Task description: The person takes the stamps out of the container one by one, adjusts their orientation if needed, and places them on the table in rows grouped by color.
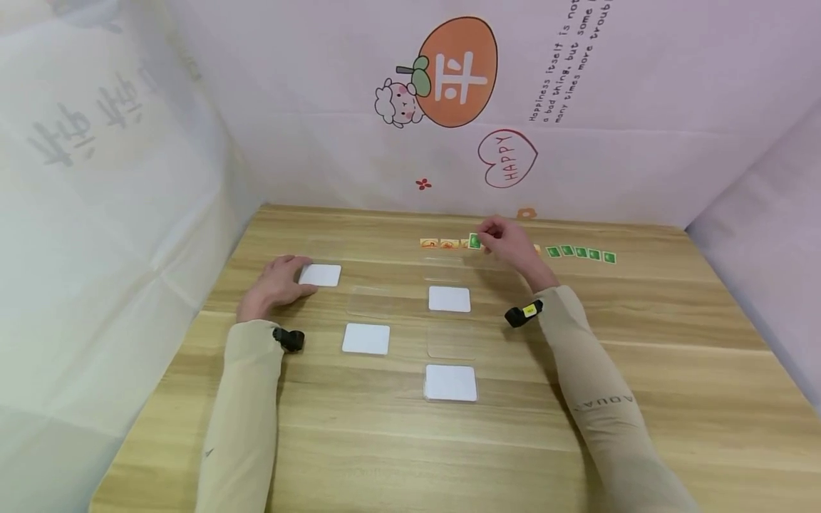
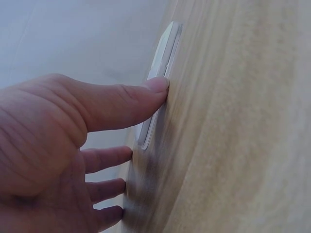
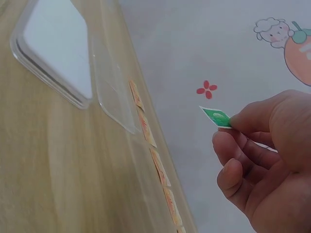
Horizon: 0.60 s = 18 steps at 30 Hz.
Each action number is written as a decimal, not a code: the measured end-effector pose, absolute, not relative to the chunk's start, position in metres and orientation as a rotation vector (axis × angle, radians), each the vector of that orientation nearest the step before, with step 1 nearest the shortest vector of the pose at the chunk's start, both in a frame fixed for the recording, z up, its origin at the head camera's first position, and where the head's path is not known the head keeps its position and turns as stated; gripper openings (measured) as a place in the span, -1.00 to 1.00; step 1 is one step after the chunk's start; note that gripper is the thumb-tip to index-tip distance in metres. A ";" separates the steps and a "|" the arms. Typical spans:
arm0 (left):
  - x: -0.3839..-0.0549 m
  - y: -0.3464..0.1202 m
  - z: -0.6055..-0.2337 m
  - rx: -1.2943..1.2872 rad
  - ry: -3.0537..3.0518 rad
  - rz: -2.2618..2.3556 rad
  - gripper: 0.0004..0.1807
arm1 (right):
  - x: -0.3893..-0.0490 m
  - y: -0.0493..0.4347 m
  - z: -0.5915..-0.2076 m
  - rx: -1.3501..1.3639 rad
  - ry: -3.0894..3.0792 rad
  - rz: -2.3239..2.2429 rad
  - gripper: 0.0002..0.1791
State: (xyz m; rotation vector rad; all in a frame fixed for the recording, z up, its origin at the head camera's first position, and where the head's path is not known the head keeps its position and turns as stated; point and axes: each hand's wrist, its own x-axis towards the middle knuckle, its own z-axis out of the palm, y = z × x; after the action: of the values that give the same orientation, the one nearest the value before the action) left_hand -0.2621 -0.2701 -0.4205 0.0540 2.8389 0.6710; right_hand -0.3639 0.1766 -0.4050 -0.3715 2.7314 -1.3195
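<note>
My right hand [image 1: 509,246] pinches a small green card [image 3: 217,117] with a white border between thumb and fingertip, raised above a row of small orange cards [image 3: 148,130]. At the left, my left hand [image 1: 277,283] holds a flat clear box with a white top [image 1: 323,275] on the table. Its thumb [image 2: 146,92] lies against the box's edge in the left wrist view, while the index finger is mostly hidden there. In the head view that thumb and a fingertip sit at the box's left corners.
More white-topped boxes stand on the wooden table [image 1: 308,442]: one in the middle [image 1: 365,338], one further right [image 1: 449,299], one nearest me [image 1: 451,383]. Clear lids [image 1: 452,342] lie behind them. Several green cards [image 1: 581,252] form a row at the right. A printed cloth [image 1: 321,142] hangs behind.
</note>
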 end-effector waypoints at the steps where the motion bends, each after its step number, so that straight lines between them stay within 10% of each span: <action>1: -0.263 -0.269 -0.421 0.061 2.840 0.669 -0.29 | -0.364 0.180 -0.404 -0.359 2.729 -1.330 -0.79; 18: -0.262 -0.267 -0.419 0.046 2.820 0.668 -0.28 | -0.369 0.214 -0.393 -0.365 2.788 -1.466 -0.78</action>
State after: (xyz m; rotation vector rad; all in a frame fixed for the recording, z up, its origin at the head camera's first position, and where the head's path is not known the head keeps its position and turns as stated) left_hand -0.2623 -0.2670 -0.4191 0.0458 2.8197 0.6677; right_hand -0.3686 0.2142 -0.3926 -0.3651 2.7878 -1.4656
